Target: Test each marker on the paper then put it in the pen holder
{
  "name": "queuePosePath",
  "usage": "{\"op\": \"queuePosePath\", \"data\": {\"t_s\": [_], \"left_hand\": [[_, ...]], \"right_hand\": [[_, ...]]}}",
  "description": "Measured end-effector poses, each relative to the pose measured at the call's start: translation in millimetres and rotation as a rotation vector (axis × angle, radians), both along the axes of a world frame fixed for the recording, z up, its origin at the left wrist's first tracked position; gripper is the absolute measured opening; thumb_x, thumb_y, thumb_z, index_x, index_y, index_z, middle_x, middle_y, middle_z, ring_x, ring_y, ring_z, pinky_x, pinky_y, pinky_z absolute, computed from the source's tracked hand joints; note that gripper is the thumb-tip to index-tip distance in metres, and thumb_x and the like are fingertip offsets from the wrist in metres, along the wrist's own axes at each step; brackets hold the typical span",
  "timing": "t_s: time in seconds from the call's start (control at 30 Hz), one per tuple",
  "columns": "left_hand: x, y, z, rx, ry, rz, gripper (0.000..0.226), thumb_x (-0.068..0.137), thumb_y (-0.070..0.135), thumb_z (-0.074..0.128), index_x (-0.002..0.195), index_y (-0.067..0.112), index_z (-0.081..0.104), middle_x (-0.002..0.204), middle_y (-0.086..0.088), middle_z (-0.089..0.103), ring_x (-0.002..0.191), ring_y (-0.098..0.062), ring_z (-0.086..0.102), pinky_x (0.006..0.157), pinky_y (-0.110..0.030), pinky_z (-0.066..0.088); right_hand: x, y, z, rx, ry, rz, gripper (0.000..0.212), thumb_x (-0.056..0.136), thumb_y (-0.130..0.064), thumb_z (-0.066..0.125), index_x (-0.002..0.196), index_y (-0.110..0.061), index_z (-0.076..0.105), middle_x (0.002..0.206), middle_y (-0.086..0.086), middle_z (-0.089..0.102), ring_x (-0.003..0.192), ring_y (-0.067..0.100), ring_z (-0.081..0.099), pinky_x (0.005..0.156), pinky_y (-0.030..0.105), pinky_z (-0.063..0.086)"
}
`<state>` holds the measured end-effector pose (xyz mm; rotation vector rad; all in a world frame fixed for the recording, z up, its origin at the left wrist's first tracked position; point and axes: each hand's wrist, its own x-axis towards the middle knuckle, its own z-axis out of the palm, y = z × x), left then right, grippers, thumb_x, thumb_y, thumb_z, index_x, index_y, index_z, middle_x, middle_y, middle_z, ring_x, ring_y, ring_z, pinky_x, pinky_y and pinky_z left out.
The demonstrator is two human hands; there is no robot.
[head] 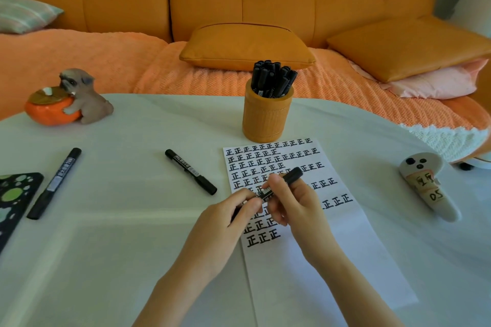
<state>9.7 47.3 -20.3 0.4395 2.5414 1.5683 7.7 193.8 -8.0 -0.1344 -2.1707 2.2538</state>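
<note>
Both hands hold one black marker (291, 177) over the white paper (305, 255), which is covered in rows of black written characters. My right hand (293, 207) grips the marker's barrel. My left hand (225, 223) pinches its lower end, which the fingers hide. Two more capped black markers lie on the table: one (190, 171) left of the paper, another (54, 183) further left. The orange pen holder (267, 117) stands behind the paper's top edge, packed with several black markers (273, 78).
A dog-and-orange figurine (69, 98) sits at the table's far left. A dark spotted case (13, 199) lies at the left edge. A white ghost-shaped object (430, 188) lies right of the paper. An orange sofa with cushions (247, 46) is behind the table.
</note>
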Motion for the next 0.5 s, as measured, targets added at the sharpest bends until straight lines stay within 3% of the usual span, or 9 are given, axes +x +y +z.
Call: {"op": "queuePosePath", "data": {"t_s": [0.1, 0.27, 0.33, 0.4, 0.5], "left_hand": [[0.7, 1.9, 0.5, 0.047, -0.032, -0.015, 0.030, 0.084, 0.057, 0.038, 0.080, 0.032, 0.055, 0.055, 0.007, 0.039, 0.054, -0.009, 0.036, 0.056, -0.027, 0.029], [-2.7, 1.1, 2.7, 0.143, -0.077, 0.002, 0.024, 0.080, 0.055, 0.047, 0.083, 0.034, 0.061, 0.048, 0.008, 0.033, 0.049, -0.008, 0.029, 0.049, -0.019, 0.022], [-2.3, 1.3, 1.2, 0.139, -0.068, -0.005, 0.025, 0.082, 0.056, 0.047, 0.084, 0.034, 0.060, 0.051, 0.004, 0.036, 0.051, -0.012, 0.033, 0.053, -0.021, 0.025], [-1.5, 3.6, -1.6, 0.119, -0.051, -0.021, 0.030, 0.084, 0.059, 0.047, 0.088, 0.032, 0.059, 0.062, -0.014, 0.047, 0.060, -0.029, 0.042, 0.061, -0.029, 0.030], [-1.3, 5.2, -3.3, 0.099, -0.045, -0.035, 0.037, 0.084, 0.064, 0.046, 0.092, 0.031, 0.060, 0.072, -0.017, 0.054, 0.066, -0.031, 0.050, 0.062, -0.035, 0.033]], "right_hand": [[1.6, 0.7, -0.1, -0.009, -0.011, 0.001, 0.024, 0.096, -0.024, 0.051, 0.080, -0.008, 0.058, 0.051, 0.002, 0.044, 0.045, 0.011, 0.036, 0.045, 0.017, 0.031], [2.1, 4.6, 0.7, 0.013, 0.037, 0.019, 0.023, 0.097, -0.021, 0.048, 0.082, -0.007, 0.058, 0.054, 0.000, 0.044, 0.048, 0.009, 0.037, 0.047, 0.016, 0.032], [2.5, 5.5, 0.2, 0.001, 0.051, 0.007, 0.023, 0.096, -0.020, 0.049, 0.081, -0.005, 0.059, 0.053, 0.000, 0.042, 0.047, 0.009, 0.036, 0.047, 0.017, 0.031], [2.9, 6.1, -1.5, -0.044, 0.026, -0.024, 0.024, 0.093, -0.023, 0.053, 0.079, -0.005, 0.059, 0.051, 0.000, 0.041, 0.045, 0.010, 0.034, 0.045, 0.018, 0.029], [3.3, 7.0, -2.3, -0.123, -0.020, -0.005, 0.026, 0.079, -0.032, 0.067, 0.075, -0.008, 0.058, 0.050, 0.000, 0.037, 0.044, 0.011, 0.029, 0.044, 0.021, 0.024]]}}
